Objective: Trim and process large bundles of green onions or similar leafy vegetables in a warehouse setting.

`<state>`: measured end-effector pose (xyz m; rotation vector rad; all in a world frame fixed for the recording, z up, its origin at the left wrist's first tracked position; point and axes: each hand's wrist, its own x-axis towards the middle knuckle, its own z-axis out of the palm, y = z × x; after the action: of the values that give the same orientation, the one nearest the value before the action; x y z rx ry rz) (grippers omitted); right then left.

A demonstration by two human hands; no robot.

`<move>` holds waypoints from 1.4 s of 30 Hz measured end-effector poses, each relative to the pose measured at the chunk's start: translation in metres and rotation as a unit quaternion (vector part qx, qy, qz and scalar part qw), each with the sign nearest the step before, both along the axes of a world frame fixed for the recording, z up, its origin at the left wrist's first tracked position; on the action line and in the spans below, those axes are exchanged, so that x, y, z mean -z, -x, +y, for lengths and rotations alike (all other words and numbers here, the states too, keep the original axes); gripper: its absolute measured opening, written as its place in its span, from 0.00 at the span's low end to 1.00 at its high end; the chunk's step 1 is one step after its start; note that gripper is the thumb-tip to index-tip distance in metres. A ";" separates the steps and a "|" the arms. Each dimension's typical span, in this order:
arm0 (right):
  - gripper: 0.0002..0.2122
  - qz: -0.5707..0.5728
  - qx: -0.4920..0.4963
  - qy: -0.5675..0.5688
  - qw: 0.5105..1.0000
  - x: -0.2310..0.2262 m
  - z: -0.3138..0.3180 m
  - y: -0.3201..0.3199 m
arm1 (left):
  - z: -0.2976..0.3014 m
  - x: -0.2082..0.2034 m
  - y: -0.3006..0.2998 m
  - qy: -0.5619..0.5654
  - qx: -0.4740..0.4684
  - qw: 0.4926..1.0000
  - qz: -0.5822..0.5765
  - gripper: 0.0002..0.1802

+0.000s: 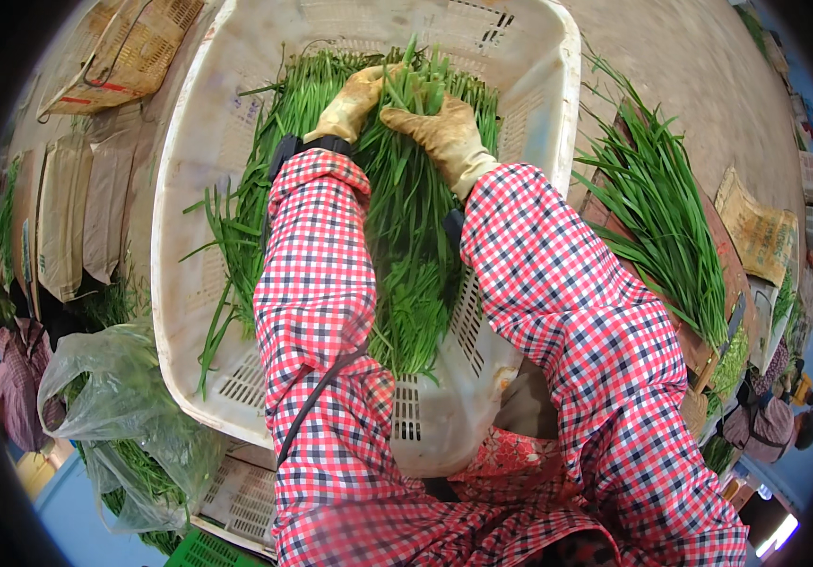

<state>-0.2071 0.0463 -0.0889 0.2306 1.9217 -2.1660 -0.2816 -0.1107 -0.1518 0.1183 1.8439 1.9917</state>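
Observation:
Inside a large white plastic crate with slotted walls lies a thick layer of green garlic chives. Over its far part, both my hands, in dirty cream work gloves, close around the upright cut ends of a bunch of chives. My left hand grips the bunch from the left, fingers partly hidden behind the stems. From the right, my right hand wraps it, thumb pointing inward. The bunch's leaves trail toward me between my checked sleeves and blend into the layer below.
A loose heap of chives lies on a board at the right, near a knife. A tan basket stands far left. Beside the crate's near left corner is a clear plastic bag with greens. Another person is at the right edge.

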 end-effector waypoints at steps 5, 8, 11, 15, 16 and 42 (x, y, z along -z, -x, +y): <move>0.22 0.006 0.071 -0.027 0.997 -0.001 -0.003 -0.009 | 0.000 -0.015 -0.022 0.054 -0.055 0.997 0.003 0.26; 0.24 0.013 0.109 -0.040 0.993 -0.005 -0.003 -0.011 | 0.004 -0.024 -0.041 0.070 -0.145 0.986 0.050 0.30; 0.27 -0.022 0.126 -0.010 0.992 -0.004 -0.002 -0.007 | 0.011 -0.022 -0.059 0.099 -0.145 0.983 0.055 0.20; 0.40 -0.051 0.055 -0.111 0.991 0.005 0.010 0.000 | 0.014 -0.011 -0.072 0.184 -0.106 0.962 0.174 0.18; 0.43 -0.054 0.038 -0.094 0.993 0.008 0.011 0.002 | 0.014 -0.008 -0.074 0.197 -0.104 0.953 0.206 0.18; 0.18 0.046 0.015 -0.078 0.996 -0.049 0.000 -0.024 | -0.041 0.077 -0.043 0.246 0.086 0.883 0.390 0.19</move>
<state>-0.1828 0.0464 -0.0397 0.1923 2.1534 -2.0811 -0.2387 -0.1520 -0.2283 1.0144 2.6421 1.3657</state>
